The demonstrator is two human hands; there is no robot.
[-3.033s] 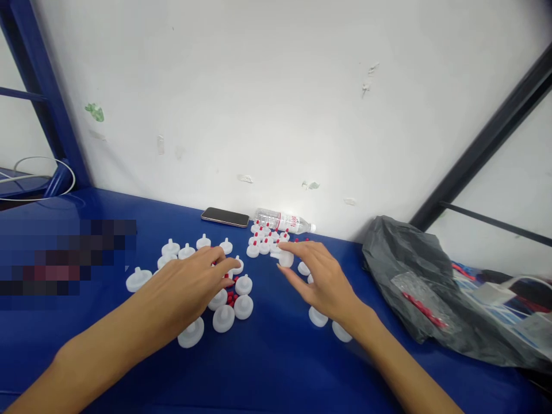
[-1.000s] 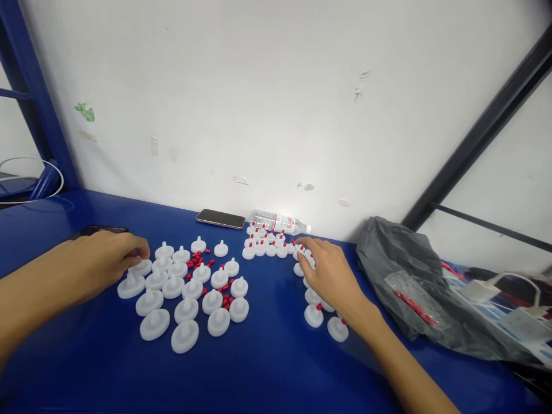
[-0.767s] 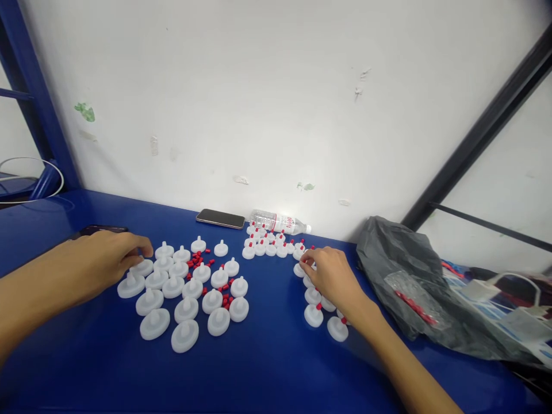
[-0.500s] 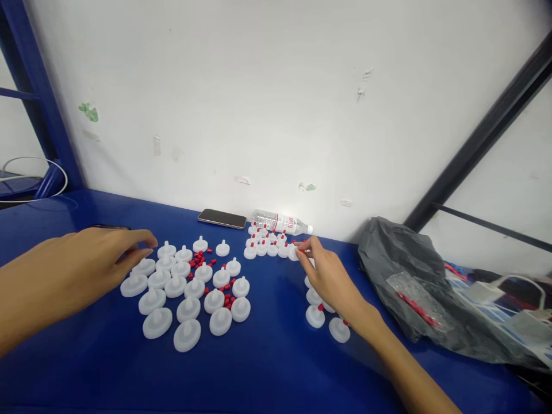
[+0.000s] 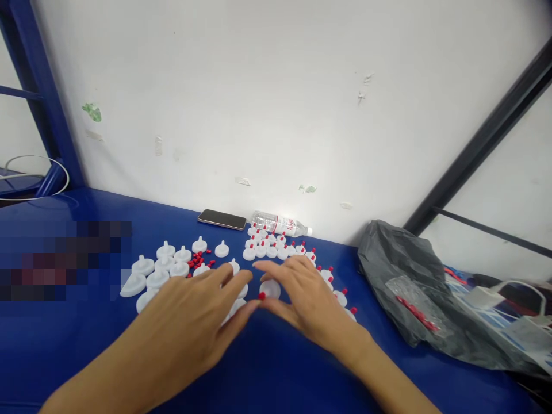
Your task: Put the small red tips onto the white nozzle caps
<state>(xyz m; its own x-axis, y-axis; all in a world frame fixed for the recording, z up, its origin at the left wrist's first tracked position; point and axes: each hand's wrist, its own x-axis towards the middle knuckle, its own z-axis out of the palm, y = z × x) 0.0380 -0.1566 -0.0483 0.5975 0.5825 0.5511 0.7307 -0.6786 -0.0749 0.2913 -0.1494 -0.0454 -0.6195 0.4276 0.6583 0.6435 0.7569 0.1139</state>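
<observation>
My right hand [image 5: 310, 296] grips a round white plastic disc [image 5: 271, 289] between its thumb and fingers. A small red cap [image 5: 261, 296] shows at the disc's lower left edge. My left hand [image 5: 202, 313] is close beside it, its thumb tip at the red cap and its index finger held apart from the thumb. Under and behind the left hand lie several white discs [image 5: 157, 278] with bare upright stems, partly hidden. Loose red caps [image 5: 198, 261] are scattered among them. White discs with red caps on their stems [image 5: 260, 251] stand in rows at the back and behind the right hand.
A phone [image 5: 222, 219] and a clear plastic bottle [image 5: 280, 223] lie along the white wall. To the right, a dark plastic bag [image 5: 383, 276] carries a clear packet of red pieces [image 5: 417, 313], near a white cabled box [image 5: 485, 294]. A pixelated patch covers the left of the table.
My right hand has come left from the capped rows to mid-table, now with a disc in its fingers. My left hand has moved right and nearer, over the uncapped discs, to meet it.
</observation>
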